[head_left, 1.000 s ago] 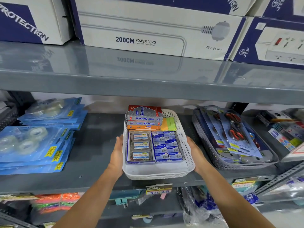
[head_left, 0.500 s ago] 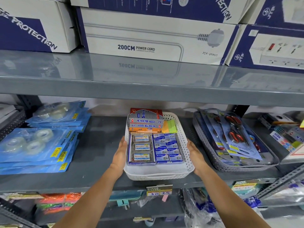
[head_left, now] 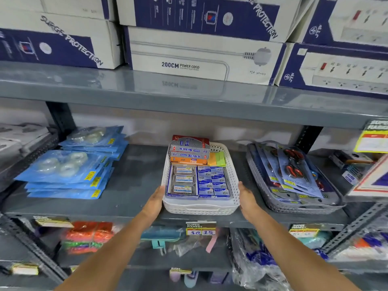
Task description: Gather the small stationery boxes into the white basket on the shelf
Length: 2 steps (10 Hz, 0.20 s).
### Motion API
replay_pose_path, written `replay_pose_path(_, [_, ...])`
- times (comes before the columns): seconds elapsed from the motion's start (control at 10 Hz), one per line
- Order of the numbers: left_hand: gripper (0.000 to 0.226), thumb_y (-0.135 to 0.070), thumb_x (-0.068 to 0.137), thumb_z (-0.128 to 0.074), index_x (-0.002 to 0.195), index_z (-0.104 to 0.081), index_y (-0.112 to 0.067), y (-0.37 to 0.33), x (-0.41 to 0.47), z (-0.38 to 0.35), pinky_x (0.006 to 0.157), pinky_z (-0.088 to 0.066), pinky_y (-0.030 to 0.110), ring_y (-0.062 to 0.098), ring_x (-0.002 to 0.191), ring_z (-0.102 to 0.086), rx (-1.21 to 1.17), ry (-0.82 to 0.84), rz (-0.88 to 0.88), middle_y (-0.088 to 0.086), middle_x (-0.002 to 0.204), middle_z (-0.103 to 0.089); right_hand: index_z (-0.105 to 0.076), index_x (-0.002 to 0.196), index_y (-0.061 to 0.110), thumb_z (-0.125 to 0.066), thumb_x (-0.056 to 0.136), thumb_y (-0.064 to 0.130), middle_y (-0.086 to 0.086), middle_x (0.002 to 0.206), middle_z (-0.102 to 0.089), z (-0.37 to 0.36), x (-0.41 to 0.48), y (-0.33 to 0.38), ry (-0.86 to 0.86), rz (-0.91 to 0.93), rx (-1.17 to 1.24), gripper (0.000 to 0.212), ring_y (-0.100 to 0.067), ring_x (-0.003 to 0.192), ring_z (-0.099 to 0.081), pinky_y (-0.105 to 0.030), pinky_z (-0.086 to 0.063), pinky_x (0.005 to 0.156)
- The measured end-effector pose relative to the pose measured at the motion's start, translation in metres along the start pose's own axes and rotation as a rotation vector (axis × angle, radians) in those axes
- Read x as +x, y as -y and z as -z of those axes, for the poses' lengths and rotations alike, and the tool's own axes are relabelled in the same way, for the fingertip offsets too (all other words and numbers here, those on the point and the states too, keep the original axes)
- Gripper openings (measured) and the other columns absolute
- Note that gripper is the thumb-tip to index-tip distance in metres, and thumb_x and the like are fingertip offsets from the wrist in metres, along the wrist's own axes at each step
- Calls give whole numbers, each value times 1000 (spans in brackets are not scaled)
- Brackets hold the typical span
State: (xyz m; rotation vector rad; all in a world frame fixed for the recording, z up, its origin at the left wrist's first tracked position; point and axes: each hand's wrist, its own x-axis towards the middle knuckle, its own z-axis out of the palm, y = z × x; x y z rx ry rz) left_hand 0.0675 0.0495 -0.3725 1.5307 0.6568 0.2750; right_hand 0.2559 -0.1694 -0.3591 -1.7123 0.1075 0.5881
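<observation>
The white basket (head_left: 201,207) sits on the grey middle shelf (head_left: 134,181), fully on the board near its front edge. Inside lie small blue stationery boxes (head_left: 213,182) in rows, clear-lidded pin boxes (head_left: 182,179) to their left, and a stack of Softek boxes (head_left: 189,153) at the back beside green and orange sticky notes (head_left: 217,159). My left hand (head_left: 154,200) presses flat against the basket's left side. My right hand (head_left: 247,198) lies against its right side. Both sets of fingers are straight, palms on the basket walls.
Blue tape packs (head_left: 69,173) are stacked to the left. A grey basket of scissors packs (head_left: 294,181) stands to the right. Power strip cartons (head_left: 201,53) fill the shelf above. Price tags (head_left: 200,227) hang on the shelf edge, with goods on the shelf below.
The basket has slid further back onto the shelf between both hands. The view has tilted up, showing more of the cartons above.
</observation>
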Motion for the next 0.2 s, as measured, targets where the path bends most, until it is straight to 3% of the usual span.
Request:
replay_pose_path(0.1, [45, -41, 103, -25, 133, -50, -20, 6, -24, 2, 111, -26, 32, 16, 127, -44, 145, 10, -27, 0, 136, -51, -36, 142, 4, -32, 101, 41, -14, 134, -53, 3, -23, -10, -12, 29, -81, 55, -29, 120, -52, -41, -37, 108])
replay_pose_path(0.2, [48, -46, 102, -25, 143, -40, -26, 11, -46, 5, 113, -22, 34, 19, 137, -36, 264, -8, -35, -1, 144, -45, -38, 141, 3, -30, 102, 38, -4, 96, -54, 3, -48, -23, -12, 55, -204, 53, -19, 86, -52, -37, -43, 89])
